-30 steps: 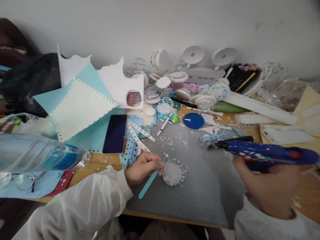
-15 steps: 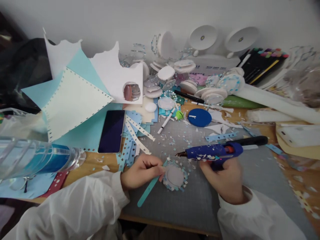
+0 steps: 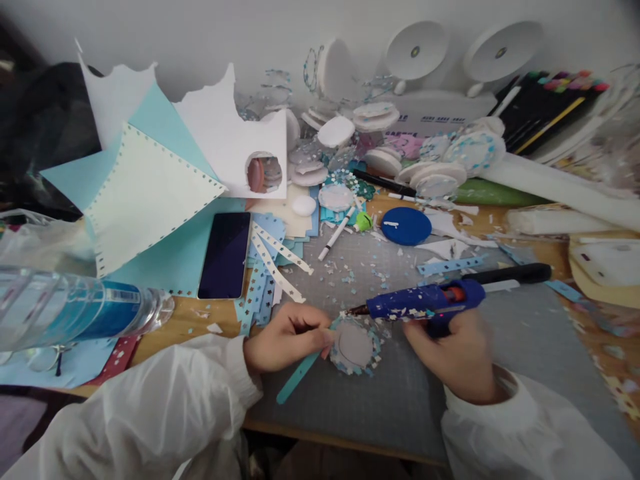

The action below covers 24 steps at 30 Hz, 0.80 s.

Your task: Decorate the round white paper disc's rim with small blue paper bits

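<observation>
Leftward since a second ago comes the blue plastic glue gun (image 3: pixel 415 303), my right hand (image 3: pixel 450 350) wrapped round it, tip near the round, star-fringed disc (image 3: pixel 356 343). My left hand (image 3: pixel 293 337) pinches a flat turquoise strip (image 3: pixel 297 380) above the scrap-strewn grey mat (image 3: pixel 390 413), facing a pale wall (image 3: pixel 200 33).

The left hand (image 3: pixel 290 341) pinches a blue-green strip (image 3: pixel 299 380) at the side of a round disc (image 3: pixel 355 343) with tiny bits (image 3: pixel 376 357) around it. The right hand (image 3: pixel 455 352) holds a glue gun (image 3: pixel 417 303), its tip close to the disc's top edge. A phone (image 3: pixel 225 255) and bottle (image 3: pixel 75 308) lie further left.
</observation>
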{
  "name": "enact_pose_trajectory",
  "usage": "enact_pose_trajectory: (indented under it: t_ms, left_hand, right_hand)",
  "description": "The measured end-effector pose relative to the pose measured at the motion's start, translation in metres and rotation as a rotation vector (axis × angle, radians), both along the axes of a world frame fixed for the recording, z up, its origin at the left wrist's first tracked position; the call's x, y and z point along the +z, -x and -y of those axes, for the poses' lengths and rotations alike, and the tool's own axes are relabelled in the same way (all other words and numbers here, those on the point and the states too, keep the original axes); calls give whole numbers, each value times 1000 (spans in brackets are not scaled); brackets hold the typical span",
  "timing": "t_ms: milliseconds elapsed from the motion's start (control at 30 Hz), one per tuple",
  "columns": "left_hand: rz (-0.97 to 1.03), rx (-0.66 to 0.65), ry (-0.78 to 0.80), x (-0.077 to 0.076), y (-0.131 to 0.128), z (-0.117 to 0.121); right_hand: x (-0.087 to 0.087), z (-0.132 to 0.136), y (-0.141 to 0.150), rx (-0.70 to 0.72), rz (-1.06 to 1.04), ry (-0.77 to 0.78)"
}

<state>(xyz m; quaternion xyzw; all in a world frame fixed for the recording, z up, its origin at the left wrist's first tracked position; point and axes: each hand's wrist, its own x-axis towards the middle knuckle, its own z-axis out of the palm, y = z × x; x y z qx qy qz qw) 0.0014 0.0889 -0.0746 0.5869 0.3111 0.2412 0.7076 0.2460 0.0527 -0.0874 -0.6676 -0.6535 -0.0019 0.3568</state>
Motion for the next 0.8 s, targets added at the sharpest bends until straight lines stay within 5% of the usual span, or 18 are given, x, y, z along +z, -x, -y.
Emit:
enact_pose_trajectory:
  t_ms: [800]
  left_hand:
    - [-36, 0, 21, -1, 0, 0]
  right_hand:
    - [8, -1, 3, 9, 50, 18]
